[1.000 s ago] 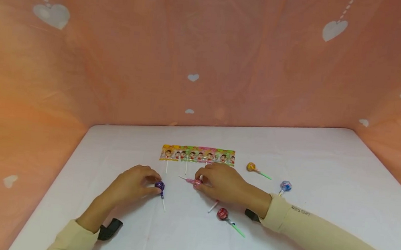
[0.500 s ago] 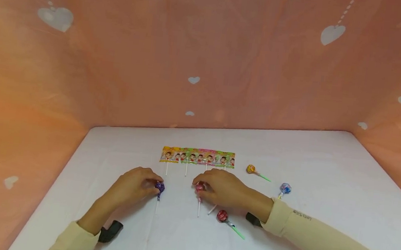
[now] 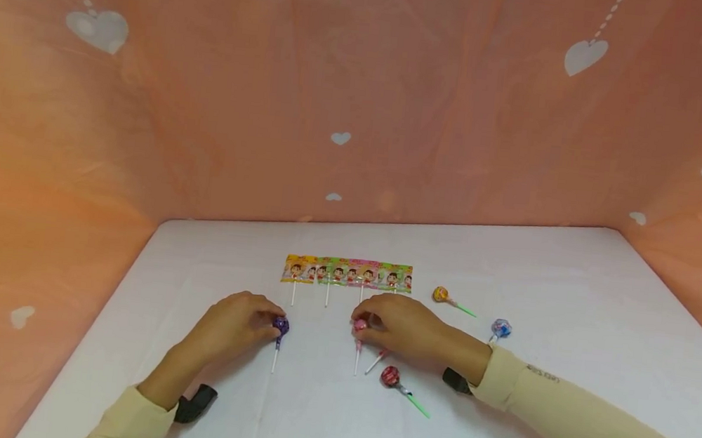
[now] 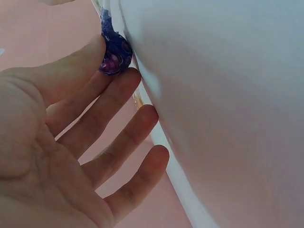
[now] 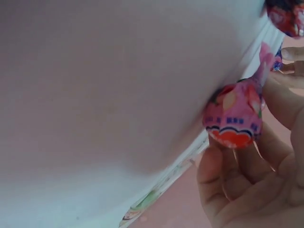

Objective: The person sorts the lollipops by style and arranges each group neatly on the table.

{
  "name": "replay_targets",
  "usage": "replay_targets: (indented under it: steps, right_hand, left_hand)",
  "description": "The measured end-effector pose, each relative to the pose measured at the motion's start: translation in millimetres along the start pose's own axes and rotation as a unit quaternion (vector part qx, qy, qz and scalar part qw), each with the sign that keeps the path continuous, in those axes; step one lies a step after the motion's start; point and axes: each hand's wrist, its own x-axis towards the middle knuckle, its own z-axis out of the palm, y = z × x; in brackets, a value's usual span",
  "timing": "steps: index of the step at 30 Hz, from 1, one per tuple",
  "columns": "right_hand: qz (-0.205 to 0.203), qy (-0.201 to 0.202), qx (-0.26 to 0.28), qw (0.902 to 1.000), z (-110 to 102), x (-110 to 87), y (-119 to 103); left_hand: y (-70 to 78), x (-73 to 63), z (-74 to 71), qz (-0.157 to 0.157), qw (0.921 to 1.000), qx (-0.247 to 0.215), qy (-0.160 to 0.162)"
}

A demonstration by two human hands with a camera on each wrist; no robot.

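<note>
My left hand pinches the head of a purple-wrapped lollipop between thumb and fingers; its white stick points toward me. In the left wrist view the other fingers are spread beside the lollipop. To the right, my right hand holds a pink-wrapped lollipop by its head, stick toward me. Another lollipop's white stick shows beside it, its head hidden under that hand. In the right wrist view a pink-and-red lollipop head is close to the fingers; I cannot tell which of the two it is.
Behind the hands runs a row of flat lollipops in yellow, green and pink wrappers. A red lollipop lies in front of my right hand. Yellow and blue lollipops lie to the right on the white table.
My right hand has turned the pink lollipop so its stick points toward me instead of left, then shifted it slightly right. The purple lollipop's stick has swung a little left.
</note>
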Motion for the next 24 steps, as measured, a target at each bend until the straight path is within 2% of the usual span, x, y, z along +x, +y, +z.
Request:
replay_targets:
  steps: [8, 24]
  right_hand:
    - [-0.021, 0.012, -0.017, 0.9996, 1.0, -4.0, 3.6]
    - [-0.019, 0.011, -0.02, 0.9995, 0.3, -6.8, 3.1]
  left_hand:
    - [1.0, 3.8, -2.0, -0.017, 0.9998, -0.004, -0.007]
    - [0.6, 15.0, -11.7, -0.046, 0.998, -0.04, -0.018]
